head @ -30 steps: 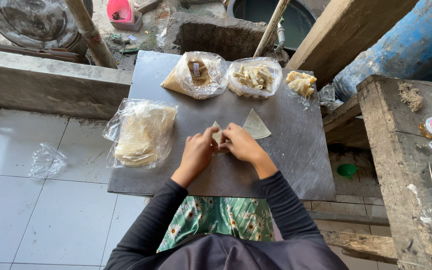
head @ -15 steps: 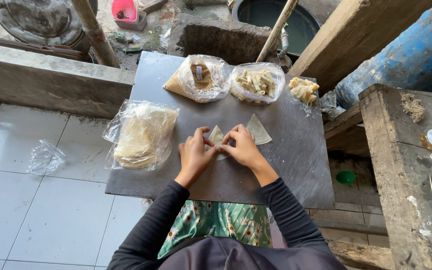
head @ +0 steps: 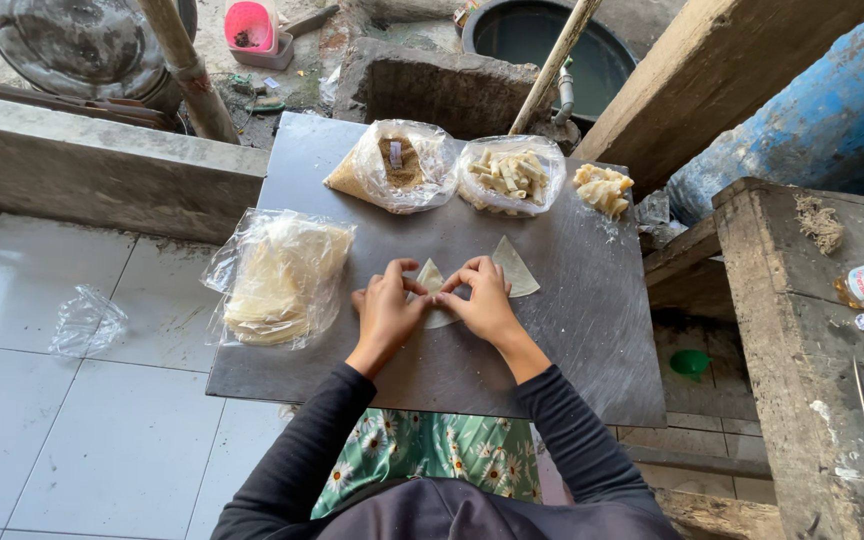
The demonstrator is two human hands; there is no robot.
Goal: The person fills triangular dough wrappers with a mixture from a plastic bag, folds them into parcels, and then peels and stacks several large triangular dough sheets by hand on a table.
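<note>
Fingers (head: pixel 404 280) of the left hand (head: pixel 385 313) and of the right hand (head: pixel 484 302) are curled in from either side onto a pale dough wrapper (head: pixel 432 281), pinching its folded edges between fingertips and thumbs, so both hands are nearly closed on it. The wrapper sits on the grey slab (head: pixel 572 330), near the slab's middle (its lower edge peeks out under the palms). Just right of the wrapper lies a second flat wrapper piece (head: pixel 514 266), touching nothing else. Left of the wrapper, a clear bag of stacked round wrappers (head: pixel 282 282) rests on the slab. Beyond the wrapper, toward the slab's far edge, sit a bag of brown filling (head: pixel 397 165), a bag of pale cut strips (head: pixel 512 175), and a small heap of finished folded pieces (head: pixel 602 187).
</note>
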